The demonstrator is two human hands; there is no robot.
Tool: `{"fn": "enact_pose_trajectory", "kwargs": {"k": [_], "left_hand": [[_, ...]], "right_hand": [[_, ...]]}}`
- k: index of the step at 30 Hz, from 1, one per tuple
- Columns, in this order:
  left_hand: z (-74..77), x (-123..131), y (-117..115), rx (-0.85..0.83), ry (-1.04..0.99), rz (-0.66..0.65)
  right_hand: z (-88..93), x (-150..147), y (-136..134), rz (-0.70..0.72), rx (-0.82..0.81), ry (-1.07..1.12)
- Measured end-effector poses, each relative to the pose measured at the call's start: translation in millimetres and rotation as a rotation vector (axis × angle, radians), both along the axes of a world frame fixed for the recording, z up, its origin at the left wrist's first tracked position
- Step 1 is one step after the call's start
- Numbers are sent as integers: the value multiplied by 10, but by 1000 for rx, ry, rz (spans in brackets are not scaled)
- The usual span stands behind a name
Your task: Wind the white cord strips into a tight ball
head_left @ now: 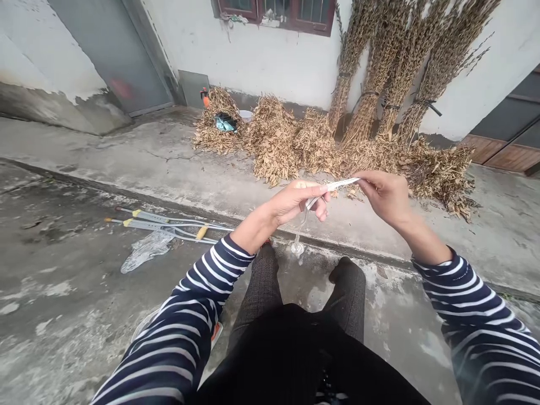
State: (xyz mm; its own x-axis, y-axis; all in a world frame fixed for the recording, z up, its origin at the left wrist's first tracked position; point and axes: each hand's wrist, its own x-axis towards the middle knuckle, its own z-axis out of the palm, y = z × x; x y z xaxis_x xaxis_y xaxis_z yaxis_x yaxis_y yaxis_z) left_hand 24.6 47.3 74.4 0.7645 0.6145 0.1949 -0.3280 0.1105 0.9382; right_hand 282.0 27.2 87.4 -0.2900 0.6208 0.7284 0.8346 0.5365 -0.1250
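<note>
A narrow white strip (pixel 342 183) stretches between my two hands above my knees. My left hand (pixel 301 199) pinches one end between thumb and forefinger, its other fingers curled below. At the other end, the thumb and fingertips of my right hand (pixel 386 197) are closed on the strip. Beneath my left hand a thin strand (pixel 302 222) hangs down, with a small clear, shiny piece (pixel 297 248) at its lower end. Whether the strand joins the white strip is hidden by my fingers.
Metal crutches (pixel 169 225) and a clear plastic bag (pixel 147 250) lie on the concrete at left. Beyond a low step (pixel 169 197), heaps of dried plants (pixel 274 138) line the wall. Tied bundles of dry stalks (pixel 367 112) lean there. An orange-topped bottle (pixel 205 98) stands among the heaps.
</note>
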Motion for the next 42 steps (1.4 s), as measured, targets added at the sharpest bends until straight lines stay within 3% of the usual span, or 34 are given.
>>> {"fn": "enact_pose_trajectory", "kwargs": {"k": [6,11,16,19,23,26,28,31,34,37,42], "left_hand": [[44,23,-34,6,-92,40],[146,44,67,-19,-145,163],[150,61,172,-41,-82,155],[189,104,166,-32,-66,133],[253,119,244,-38,-95,199],[157,26,368,-16,-45,131],[31,-78,399,5,31,28],[-139,-210,301,32,116,-70],[-193,-238,128,75,186,-108],[-149,-199,56,111,228,-120],[-20,-214,214,194,287,-104]], "right_hand": [[-79,26,-25,-122,-136,93],[89,-114,-217,212,-782,376],[83,-131,-301,456,-1015,621],[22,-123,-272,464,-999,569],[6,-165,-325,442,-923,357],[44,-151,-419,434,-860,295],[72,-89,-436,329,-703,271],[63,25,-342,22,-374,137],[-47,53,-174,-124,-223,-13],[-208,-23,-72,-36,-299,45],[-280,-141,-181,308,-819,385]]}}
